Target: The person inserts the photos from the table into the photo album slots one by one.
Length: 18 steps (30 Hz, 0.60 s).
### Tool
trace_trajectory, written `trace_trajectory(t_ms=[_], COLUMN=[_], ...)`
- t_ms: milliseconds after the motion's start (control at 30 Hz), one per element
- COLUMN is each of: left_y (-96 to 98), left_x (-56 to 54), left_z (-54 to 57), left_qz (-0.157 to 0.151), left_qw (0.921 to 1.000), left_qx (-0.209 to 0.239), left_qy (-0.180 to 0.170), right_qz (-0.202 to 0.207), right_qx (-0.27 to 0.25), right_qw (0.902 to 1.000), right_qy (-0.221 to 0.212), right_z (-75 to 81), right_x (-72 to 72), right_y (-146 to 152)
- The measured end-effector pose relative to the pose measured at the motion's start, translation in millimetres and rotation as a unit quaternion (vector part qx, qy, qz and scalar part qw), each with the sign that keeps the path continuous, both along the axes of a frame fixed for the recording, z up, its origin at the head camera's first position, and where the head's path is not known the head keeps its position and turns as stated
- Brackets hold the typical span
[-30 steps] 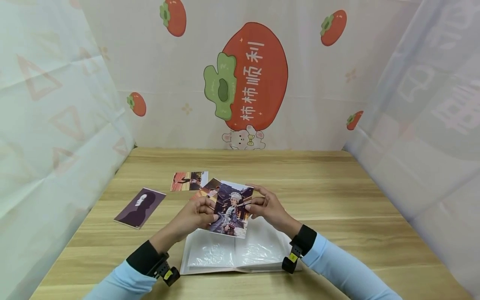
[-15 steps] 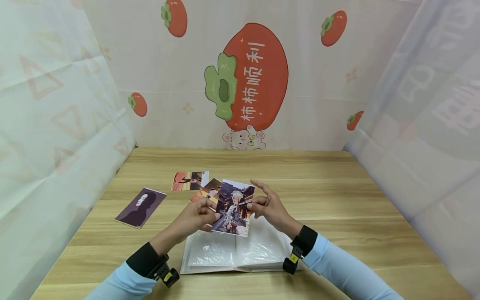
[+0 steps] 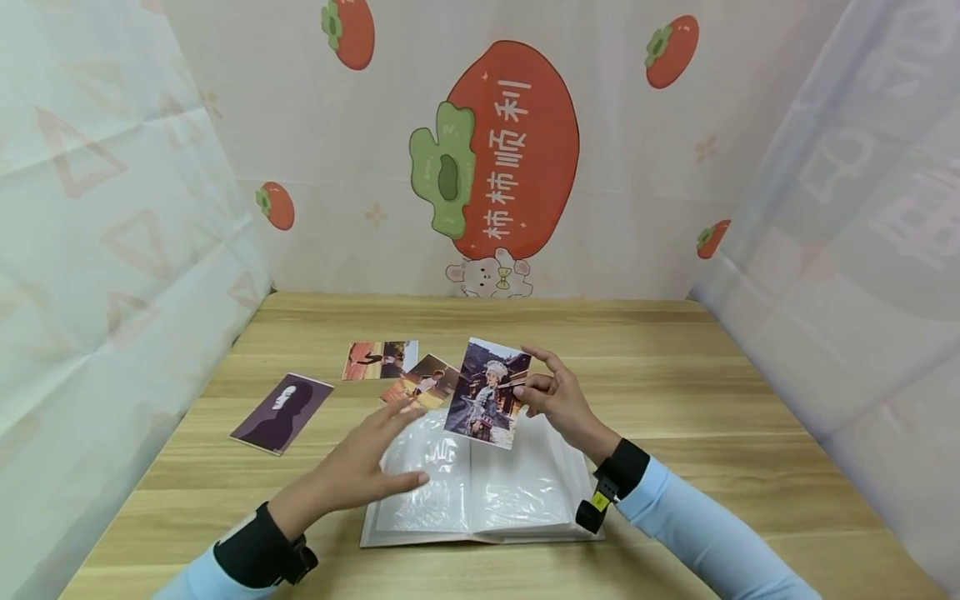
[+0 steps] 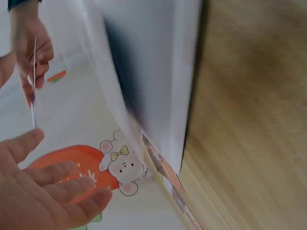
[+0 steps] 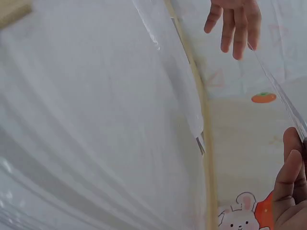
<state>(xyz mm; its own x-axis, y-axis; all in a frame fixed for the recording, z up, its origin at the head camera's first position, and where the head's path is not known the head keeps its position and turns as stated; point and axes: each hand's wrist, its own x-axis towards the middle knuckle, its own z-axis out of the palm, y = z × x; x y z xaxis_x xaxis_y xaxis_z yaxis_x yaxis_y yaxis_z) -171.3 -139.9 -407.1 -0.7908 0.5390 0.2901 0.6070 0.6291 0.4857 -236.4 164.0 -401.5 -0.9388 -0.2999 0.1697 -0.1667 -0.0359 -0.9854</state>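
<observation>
My right hand (image 3: 562, 404) pinches a photo (image 3: 487, 396) by its right edge, thumb in front. The print shows a figure in a pale headdress and is tilted up above an open photo album (image 3: 525, 500) with clear sleeves. Over the album's left page, my left hand (image 3: 352, 462) has its fingers spread, with nothing in it. In the left wrist view the photo appears edge-on in the right hand, beyond the left fingers (image 4: 62, 191). The right wrist view shows the album pages large, with the left hand (image 5: 237, 24) at the top.
Behind the album lie two more photos, one of a person outdoors (image 3: 423, 383) and one with a red part (image 3: 378, 360). A dark purple picture (image 3: 281, 414) lies at the left. Patterned cloth (image 3: 337, 142) encloses the back and sides of the wooden table (image 3: 697, 433).
My left hand has let go of the photo, opened and drawn back left. The right hand has carried the photo up and to the right, uncovering more of the album and the photo behind.
</observation>
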Motion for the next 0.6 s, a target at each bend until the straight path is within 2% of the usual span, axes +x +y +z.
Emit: trace_trajectory(t_ms=[67, 133, 267, 433, 600], left_y=[-0.2, 1.3, 5.1, 7.4, 8.7], left_x=[5.7, 11.6, 20.8, 22.2, 20.6], left_z=[-4.0, -9.1, -17.6, -23.9, -28.3], left_qz=[-0.027, -0.052, -0.081, -0.081, -0.074], left_qw=[0.9984, 0.9953, 0.9899, 0.9856, 0.9844], left_qx=[-0.044, -0.077, -0.115, -0.129, -0.122], left_qy=[0.021, 0.026, -0.018, -0.075, -0.103], right_qz=[-0.017, -0.034, -0.058, -0.070, -0.072], right_qx=[0.004, 0.004, 0.004, -0.004, -0.004], right_qw=[0.9998, 0.9993, 0.9979, 0.9965, 0.9959], right_qy=[-0.003, -0.011, -0.027, -0.046, -0.054], right_z=[0.0, -0.2, 0.0, 1.0, 1.1], right_x=[-4.3, -9.5, -17.9, -21.4, -22.6], right_y=[1.7, 3.3, 6.2, 8.6, 8.8])
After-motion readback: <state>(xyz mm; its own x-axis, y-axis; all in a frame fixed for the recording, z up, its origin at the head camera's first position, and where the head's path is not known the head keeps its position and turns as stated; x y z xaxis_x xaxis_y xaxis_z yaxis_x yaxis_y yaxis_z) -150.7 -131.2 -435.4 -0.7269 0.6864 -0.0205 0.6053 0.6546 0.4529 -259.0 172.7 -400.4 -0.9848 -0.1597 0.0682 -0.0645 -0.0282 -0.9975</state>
